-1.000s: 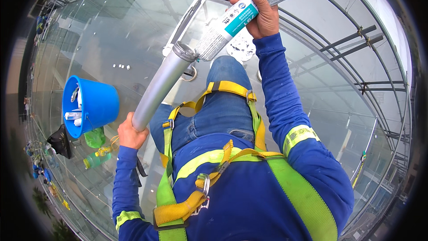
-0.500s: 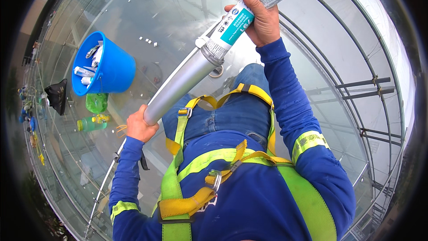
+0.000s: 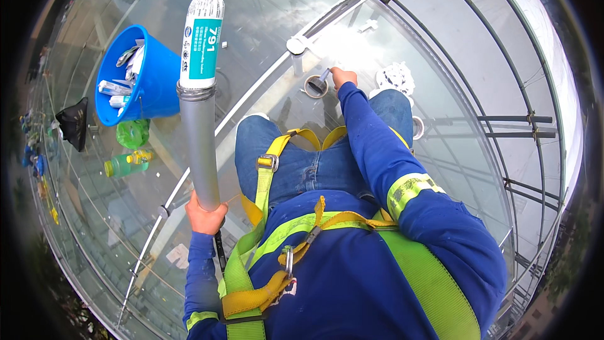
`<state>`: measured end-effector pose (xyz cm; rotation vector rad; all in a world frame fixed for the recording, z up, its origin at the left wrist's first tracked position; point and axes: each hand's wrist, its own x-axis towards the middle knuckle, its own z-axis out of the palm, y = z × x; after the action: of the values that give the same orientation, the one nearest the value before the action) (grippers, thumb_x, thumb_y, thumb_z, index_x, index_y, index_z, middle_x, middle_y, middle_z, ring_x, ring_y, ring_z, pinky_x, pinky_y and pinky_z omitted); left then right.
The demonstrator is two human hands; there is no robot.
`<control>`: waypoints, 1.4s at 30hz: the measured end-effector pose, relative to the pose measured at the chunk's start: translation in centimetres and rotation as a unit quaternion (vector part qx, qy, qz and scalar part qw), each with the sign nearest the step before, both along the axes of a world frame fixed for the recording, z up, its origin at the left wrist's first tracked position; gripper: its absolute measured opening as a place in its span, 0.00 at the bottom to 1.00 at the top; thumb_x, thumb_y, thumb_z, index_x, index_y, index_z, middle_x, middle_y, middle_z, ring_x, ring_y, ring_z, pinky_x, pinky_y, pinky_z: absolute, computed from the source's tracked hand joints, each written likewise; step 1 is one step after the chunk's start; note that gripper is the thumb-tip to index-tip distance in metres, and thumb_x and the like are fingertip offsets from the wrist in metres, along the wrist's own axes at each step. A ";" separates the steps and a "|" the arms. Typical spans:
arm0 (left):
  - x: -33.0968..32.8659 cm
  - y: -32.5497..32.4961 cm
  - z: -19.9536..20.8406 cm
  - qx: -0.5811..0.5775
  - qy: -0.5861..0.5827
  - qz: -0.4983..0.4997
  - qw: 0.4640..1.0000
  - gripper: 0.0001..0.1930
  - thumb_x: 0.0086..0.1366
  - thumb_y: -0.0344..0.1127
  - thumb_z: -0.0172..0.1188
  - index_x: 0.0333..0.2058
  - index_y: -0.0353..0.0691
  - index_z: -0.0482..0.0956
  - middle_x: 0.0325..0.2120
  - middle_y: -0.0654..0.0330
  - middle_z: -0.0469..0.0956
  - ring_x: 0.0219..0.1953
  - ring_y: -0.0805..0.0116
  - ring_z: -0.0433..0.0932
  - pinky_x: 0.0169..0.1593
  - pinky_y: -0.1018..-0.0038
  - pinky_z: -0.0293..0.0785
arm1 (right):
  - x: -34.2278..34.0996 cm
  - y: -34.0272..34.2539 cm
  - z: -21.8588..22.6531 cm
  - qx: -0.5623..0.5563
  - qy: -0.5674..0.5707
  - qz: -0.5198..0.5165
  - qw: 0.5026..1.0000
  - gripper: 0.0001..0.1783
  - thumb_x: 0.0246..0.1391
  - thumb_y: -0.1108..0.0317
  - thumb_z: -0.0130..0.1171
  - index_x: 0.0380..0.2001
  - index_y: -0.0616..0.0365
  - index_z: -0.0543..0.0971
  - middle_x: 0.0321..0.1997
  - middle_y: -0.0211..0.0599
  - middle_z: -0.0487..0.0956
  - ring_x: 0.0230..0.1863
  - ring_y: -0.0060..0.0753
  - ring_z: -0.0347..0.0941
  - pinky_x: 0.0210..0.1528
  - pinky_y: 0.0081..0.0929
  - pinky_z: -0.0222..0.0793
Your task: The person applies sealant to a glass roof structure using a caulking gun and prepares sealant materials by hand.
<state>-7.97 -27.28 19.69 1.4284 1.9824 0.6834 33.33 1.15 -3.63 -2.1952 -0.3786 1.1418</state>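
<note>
My left hand (image 3: 206,213) grips the lower end of a sealant gun's silver barrel (image 3: 202,151), which stands nearly upright. Out of its top sticks a sausage pack of sealant (image 3: 202,44), white and teal with a gathered dark tip. My right hand (image 3: 343,77) reaches out beyond my knees, fingers closed on a small tool with a flat grey end (image 3: 319,84); its exact kind is hard to make out. That tool's end lies over a roll of tape (image 3: 308,92) on the glass.
At the left a tilted blue bucket (image 3: 165,82) holds used packs. Near it lie a black fabric item (image 3: 73,124), a green plastic lump (image 3: 133,133) and bottles (image 3: 119,165). A white crumpled heap (image 3: 396,77) and another roll (image 3: 418,127) lie by my right knee. Metal rails (image 3: 516,118) curve along the right.
The sealant pack has sunk deeper into the barrel. My right hand has let go of it and moved down to the small tool. The gun has swung left and more upright.
</note>
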 end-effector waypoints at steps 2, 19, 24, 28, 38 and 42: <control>-1.6 -1.4 -0.8 -0.033 0.001 0.030 0.999 0.20 0.42 0.29 0.69 0.38 0.37 0.78 0.25 0.62 0.81 0.27 0.72 0.80 0.36 0.70 0.78 | -1.7 0.3 -3.5 -0.049 -0.072 0.030 0.996 0.26 0.42 0.54 0.70 0.37 0.67 0.83 0.39 0.53 0.83 0.40 0.41 0.80 0.43 0.38 0.75; -6.3 -1.7 -3.9 -0.113 0.044 -0.005 0.993 0.21 0.40 0.34 0.70 0.37 0.40 0.79 0.27 0.50 0.83 0.32 0.50 0.84 0.39 0.61 0.80 | -10.8 1.3 8.5 0.422 0.083 0.124 0.894 0.13 0.53 0.65 0.69 0.34 0.64 0.80 0.37 0.42 0.84 0.38 0.22 0.78 0.45 0.23 0.74; -6.2 -2.4 -4.2 -0.100 0.076 -0.025 0.992 0.21 0.39 0.35 0.69 0.36 0.40 0.78 0.26 0.49 0.83 0.31 0.47 0.83 0.38 0.60 0.79 | -14.6 4.9 20.8 0.449 0.392 0.086 0.798 0.13 0.60 0.58 0.62 0.38 0.56 0.74 0.39 0.41 0.83 0.37 0.29 0.79 0.42 0.29 0.73; -5.6 -2.4 -3.7 -0.102 0.069 -0.021 0.992 0.19 0.39 0.35 0.69 0.34 0.40 0.78 0.25 0.49 0.82 0.31 0.45 0.83 0.37 0.60 0.79 | -16.0 5.6 22.6 0.306 0.550 0.104 0.770 0.23 0.63 0.45 0.53 0.43 0.55 0.77 0.41 0.37 0.82 0.43 0.36 0.77 0.49 0.43 0.70; -5.5 -2.9 -3.4 -0.096 0.070 -0.010 0.993 0.20 0.38 0.35 0.70 0.33 0.38 0.78 0.24 0.50 0.81 0.29 0.49 0.83 0.37 0.63 0.78 | -18.4 2.7 25.3 0.282 0.628 0.125 0.715 0.26 0.63 0.46 0.54 0.41 0.62 0.77 0.40 0.53 0.82 0.42 0.45 0.79 0.51 0.42 0.76; -6.0 -2.4 -2.7 -0.131 0.056 -0.030 0.989 0.22 0.37 0.38 0.68 0.36 0.40 0.80 0.26 0.47 0.82 0.31 0.43 0.82 0.38 0.59 0.79 | -18.7 1.0 24.8 0.316 0.645 0.241 0.653 0.33 0.58 0.34 0.56 0.48 0.54 0.77 0.48 0.51 0.80 0.51 0.45 0.78 0.56 0.41 0.75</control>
<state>-13.92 -29.64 16.96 1.3854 2.0179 0.3087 14.58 2.17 21.15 -0.3211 -0.5649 2.0960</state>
